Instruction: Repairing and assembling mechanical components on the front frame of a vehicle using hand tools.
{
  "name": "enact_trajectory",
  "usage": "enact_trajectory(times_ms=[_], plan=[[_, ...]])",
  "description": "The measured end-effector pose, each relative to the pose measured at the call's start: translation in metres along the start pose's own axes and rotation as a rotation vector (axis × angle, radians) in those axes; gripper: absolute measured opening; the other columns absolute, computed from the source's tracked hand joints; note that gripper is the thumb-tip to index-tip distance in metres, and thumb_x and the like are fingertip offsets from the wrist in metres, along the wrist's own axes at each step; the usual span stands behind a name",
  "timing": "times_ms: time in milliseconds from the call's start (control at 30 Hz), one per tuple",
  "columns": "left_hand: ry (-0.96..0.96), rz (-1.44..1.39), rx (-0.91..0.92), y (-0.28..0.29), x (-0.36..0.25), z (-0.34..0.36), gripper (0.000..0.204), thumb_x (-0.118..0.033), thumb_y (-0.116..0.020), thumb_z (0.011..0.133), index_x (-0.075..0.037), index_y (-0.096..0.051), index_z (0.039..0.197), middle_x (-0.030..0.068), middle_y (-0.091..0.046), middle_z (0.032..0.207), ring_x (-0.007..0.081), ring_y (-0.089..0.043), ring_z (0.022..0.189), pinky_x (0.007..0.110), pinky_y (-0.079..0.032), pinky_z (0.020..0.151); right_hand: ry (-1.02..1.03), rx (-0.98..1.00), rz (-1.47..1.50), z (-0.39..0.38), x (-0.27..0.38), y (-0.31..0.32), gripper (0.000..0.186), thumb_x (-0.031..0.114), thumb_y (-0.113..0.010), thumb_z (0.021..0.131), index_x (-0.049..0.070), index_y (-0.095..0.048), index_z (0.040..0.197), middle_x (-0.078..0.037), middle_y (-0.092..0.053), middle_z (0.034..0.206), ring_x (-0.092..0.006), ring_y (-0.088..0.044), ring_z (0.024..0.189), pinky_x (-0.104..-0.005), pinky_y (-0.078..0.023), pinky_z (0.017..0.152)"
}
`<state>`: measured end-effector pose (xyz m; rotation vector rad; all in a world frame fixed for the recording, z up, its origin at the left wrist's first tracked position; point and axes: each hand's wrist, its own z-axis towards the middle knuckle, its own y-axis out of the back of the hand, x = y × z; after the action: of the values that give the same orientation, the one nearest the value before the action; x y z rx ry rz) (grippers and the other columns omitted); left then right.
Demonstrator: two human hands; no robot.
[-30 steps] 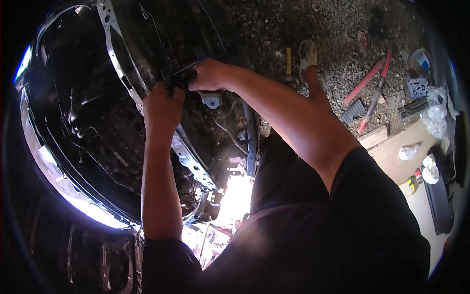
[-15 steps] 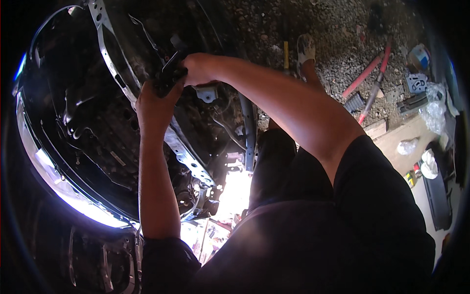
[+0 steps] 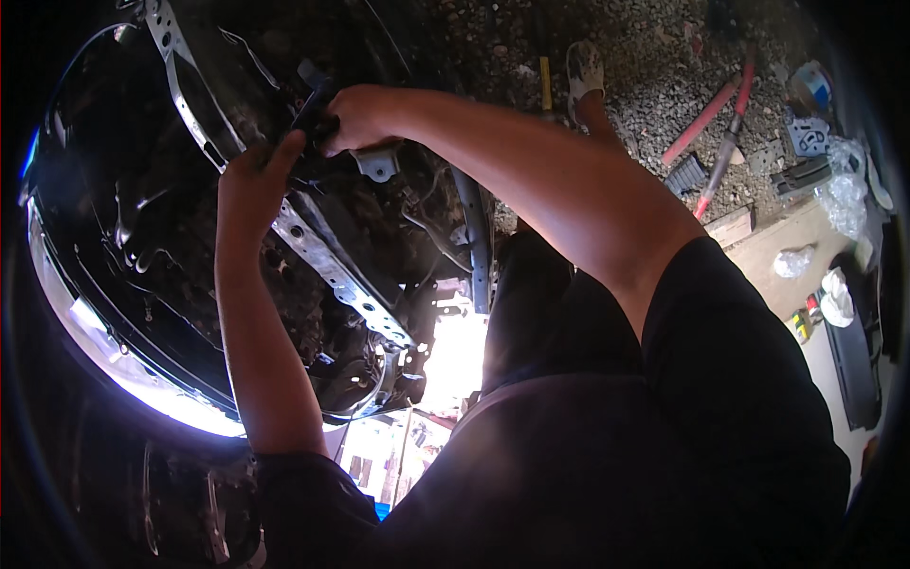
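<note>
Both my hands are together over the front end of a car, by a pale metal crossbar [image 3: 332, 268] with holes along it. A dark, narrow part [image 3: 310, 106] lies between them, its kind hard to make out in shadow. My right hand [image 3: 362, 116] is closed on it from the right, fingers curled under and partly hidden. My left hand [image 3: 254, 180] is closed at its lower left end, thumb pointing up toward the right hand; the fingers are hidden behind. A grey metal bracket [image 3: 378, 165] with a hole sits just below my right hand.
The curved car front panel [image 3: 133, 375] shines at left. A dark upright bar [image 3: 471, 237] stands right of the crossbar. On the gravel [image 3: 654, 57] lie a red-handled tool [image 3: 730, 156] and a yellow strip [image 3: 545, 83]. Clear plastic wrapping [image 3: 842, 194] is at far right.
My left hand has moved left and slightly down, and my right hand left and slightly up. The dark part between them has shifted left too. The whole view has also shifted a little.
</note>
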<state>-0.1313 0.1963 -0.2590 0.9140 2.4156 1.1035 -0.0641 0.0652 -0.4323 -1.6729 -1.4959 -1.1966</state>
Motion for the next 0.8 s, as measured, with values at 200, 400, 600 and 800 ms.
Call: enact_trajectory(times_ms=[200, 400, 600, 800], plan=[[-0.148, 0.211, 0.052, -0.007, -0.002, 0.002, 0.066, -0.063, -0.074, 0.094, -0.001, -0.08, 0.115, 0.0233, -0.079, 0.094, 0.0424, -0.078, 0.095, 0.051, -0.058, 0.086, 0.043, 0.001, -0.023, 0.003, -0.002, 0.003, 0.053, 0.047, -0.087, 0.085, 0.011, -0.081, 0.122, -0.019, -0.081, 0.102, -0.0391, -0.077, 0.1, -0.0467, -0.06, 0.091], [-0.171, 0.284, 0.001, -0.01, 0.005, 0.007, 0.051, -0.045, -0.072, 0.096, -0.001, -0.079, 0.121, 0.0241, -0.078, 0.093, 0.0357, -0.078, 0.089, 0.046, -0.056, 0.083, 0.018, 0.015, -0.049, -0.005, 0.005, 0.01, 0.061, 0.053, -0.086, 0.083, 0.004, -0.081, 0.119, -0.021, -0.08, 0.107, -0.0392, -0.076, 0.104, -0.0466, -0.06, 0.093], [-0.083, 0.1, -0.004, -0.013, 0.01, 0.007, 0.05, -0.043, -0.073, 0.09, 0.003, -0.08, 0.106, 0.0262, -0.075, 0.083, 0.0429, -0.077, 0.085, 0.049, -0.057, 0.08, 0.025, 0.056, -0.047, -0.008, 0.009, 0.015, 0.063, 0.055, -0.085, 0.084, 0.002, -0.081, 0.119, -0.022, -0.08, 0.11, -0.0392, -0.076, 0.107, -0.0466, -0.059, 0.096], [-0.074, -0.032, 0.028, -0.015, 0.019, 0.01, 0.039, -0.033, -0.076, 0.094, 0.003, -0.081, 0.106, 0.0021, -0.063, 0.068, 0.0114, -0.057, 0.059, 0.034, -0.043, 0.058, -0.102, -0.419, 0.271, -0.048, -0.01, 0.021, 0.039, 0.036, -0.071, 0.099, 0.006, -0.08, 0.121, -0.02, -0.08, 0.107, -0.0351, -0.078, 0.1, -0.0455, -0.06, 0.09]])
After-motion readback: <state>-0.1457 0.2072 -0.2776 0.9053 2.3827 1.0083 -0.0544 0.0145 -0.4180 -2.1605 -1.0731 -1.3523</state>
